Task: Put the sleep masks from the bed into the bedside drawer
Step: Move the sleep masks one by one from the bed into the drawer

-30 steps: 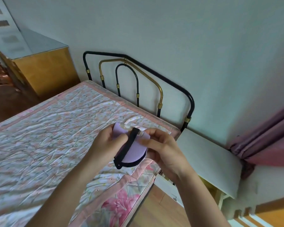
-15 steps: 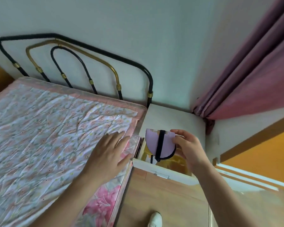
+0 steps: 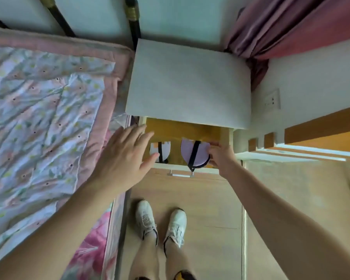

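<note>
While my right hand (image 3: 220,156) pinches the lilac mask (image 3: 194,153) by its right edge, the mask hangs over the open drawer (image 3: 190,130), folded into a half-round, flat edge away from me, curved edge toward the drawer front. Its black strap (image 3: 194,156) runs front to back across the middle. A second mask (image 3: 162,150) lies in the drawer's left part, partly hidden by my left hand (image 3: 125,156), which hovers flat with fingers spread, holding nothing. I see the white tabletop (image 3: 190,83) above, the bed (image 3: 45,118) to the left, my shoes (image 3: 160,223) on the floor.
</note>
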